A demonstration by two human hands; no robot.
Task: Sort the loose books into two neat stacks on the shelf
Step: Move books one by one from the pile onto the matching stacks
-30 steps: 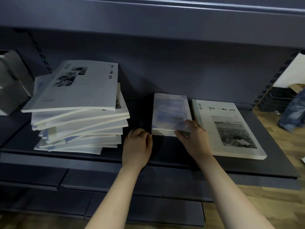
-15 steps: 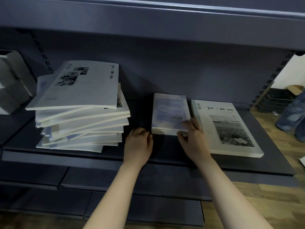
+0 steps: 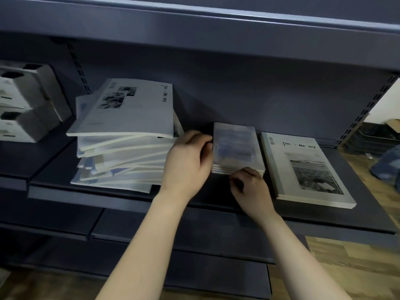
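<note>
A small stack of blue-covered books [image 3: 236,146] lies flat in the middle of the dark shelf [image 3: 216,197]. My left hand [image 3: 187,164] presses its fingertips and thumb against the stack's left edge. My right hand [image 3: 251,189] sits at the stack's front edge with its fingers curled under, knuckles against the books. To the right lies a low stack of large white "Time Memory" books [image 3: 303,169]. On the left stands a tall, crooked pile of loose books [image 3: 125,135], large and small ones mixed and fanned out.
White boxes [image 3: 23,105] are stacked on the neighbouring shelf bay at far left. An upper shelf [image 3: 194,20] overhangs the working shelf. A wooden floor, black wire trays [image 3: 372,137] and a person's jeans leg [image 3: 387,167] show at right.
My left hand moved up and right from the shelf to the small stack's left edge. My right hand slid off the stack's top corner to its front edge and curled. The view shifted left.
</note>
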